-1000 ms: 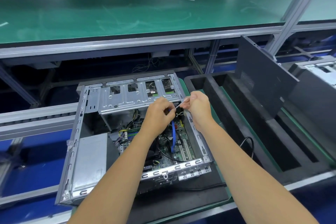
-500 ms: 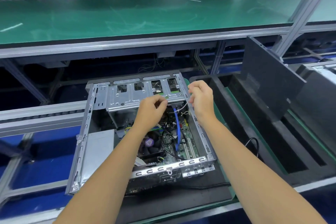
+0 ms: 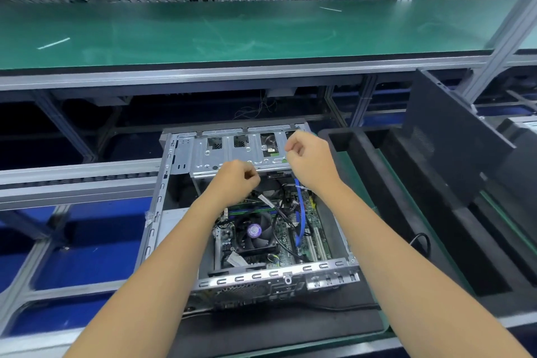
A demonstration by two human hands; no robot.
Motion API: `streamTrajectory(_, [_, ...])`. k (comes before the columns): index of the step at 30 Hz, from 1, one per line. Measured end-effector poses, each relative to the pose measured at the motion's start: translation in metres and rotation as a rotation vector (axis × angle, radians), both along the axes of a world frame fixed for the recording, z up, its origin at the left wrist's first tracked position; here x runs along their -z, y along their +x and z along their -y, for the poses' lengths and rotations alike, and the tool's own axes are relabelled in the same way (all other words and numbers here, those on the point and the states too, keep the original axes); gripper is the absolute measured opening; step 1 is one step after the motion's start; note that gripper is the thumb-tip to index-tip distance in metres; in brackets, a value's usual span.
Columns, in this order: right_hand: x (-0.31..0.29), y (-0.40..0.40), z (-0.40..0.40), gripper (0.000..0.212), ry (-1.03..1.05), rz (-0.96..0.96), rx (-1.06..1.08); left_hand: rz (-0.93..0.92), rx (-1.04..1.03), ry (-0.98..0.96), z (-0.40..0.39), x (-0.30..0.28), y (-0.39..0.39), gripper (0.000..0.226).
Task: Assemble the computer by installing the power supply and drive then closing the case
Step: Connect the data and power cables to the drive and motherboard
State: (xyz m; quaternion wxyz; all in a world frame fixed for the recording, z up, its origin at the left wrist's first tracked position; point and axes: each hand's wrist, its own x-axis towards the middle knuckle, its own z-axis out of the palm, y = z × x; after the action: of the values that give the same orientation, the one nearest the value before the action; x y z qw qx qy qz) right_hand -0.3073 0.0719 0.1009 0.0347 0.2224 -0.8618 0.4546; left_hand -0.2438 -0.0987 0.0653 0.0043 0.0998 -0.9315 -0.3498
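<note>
Lying on its side on a dark mat, the open computer case (image 3: pixel 162 197) sits below the green desk (image 3: pixel 232 32), its side panel off and its interior exposed. At the case's left side a grey power supply (image 3: pixel 170 219) shows in part, mostly hidden behind the left forearm.

The left hand (image 3: pixel 234 182) hovers over the near edge of the silver drive cage (image 3: pixel 232 154), fingers curled inward into a loose fist with thumb against fingertips. Whether it pinches anything small cannot be told; nothing shows in its grip.

Below and between the forearms, the motherboard (image 3: pixel 315 241) lies flat in the case floor, with a black CPU fan (image 3: pixel 255 231) bearing a purple centre label. A blue cable (image 3: pixel 299 221) runs down the board just right of the fan.

The right hand (image 3: pixel 312 161) is raised over the right end of the drive cage, fingers likewise curled with fingertips turned down, nothing seen in them. Contact with the cage cannot be confirmed.

Right of the case, a black foam tray (image 3: pixel 377 168) rests on the belt, and a dark side panel (image 3: pixel 453 136) stands tilted in it.
</note>
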Motion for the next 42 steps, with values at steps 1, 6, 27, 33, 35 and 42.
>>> streamTrajectory(1, [0.003, -0.001, 0.0, 0.018, 0.006, 0.016, 0.002, 0.036, 0.039, 0.006, 0.001, 0.001, 0.0, 0.009])
streamTrajectory(6, [0.015, -0.006, -0.006, 0.019, -0.042, 0.03, 0.05, 0.272, 0.396, -0.14, -0.008, 0.016, 0.003, 0.042])
streamTrajectory(27, [0.03, -0.009, -0.012, 0.02, -0.068, 0.093, 0.075, 0.133, 0.337, -0.019, -0.005, 0.012, 0.001, 0.007])
streamTrajectory(33, [0.029, 0.004, 0.01, 0.018, 0.045, 0.064, -0.092, -0.06, 0.181, -0.045, -0.006, 0.007, 0.004, 0.011])
streamTrajectory(35, [0.028, 0.011, 0.02, 0.012, 0.075, 0.088, -0.163, -0.142, 0.083, 0.0, -0.001, 0.0, 0.007, 0.02])
streamTrajectory(42, [0.01, 0.041, 0.058, 0.009, 0.09, 0.017, -0.266, -0.238, -0.124, 0.05, 0.027, -0.025, 0.041, 0.02])
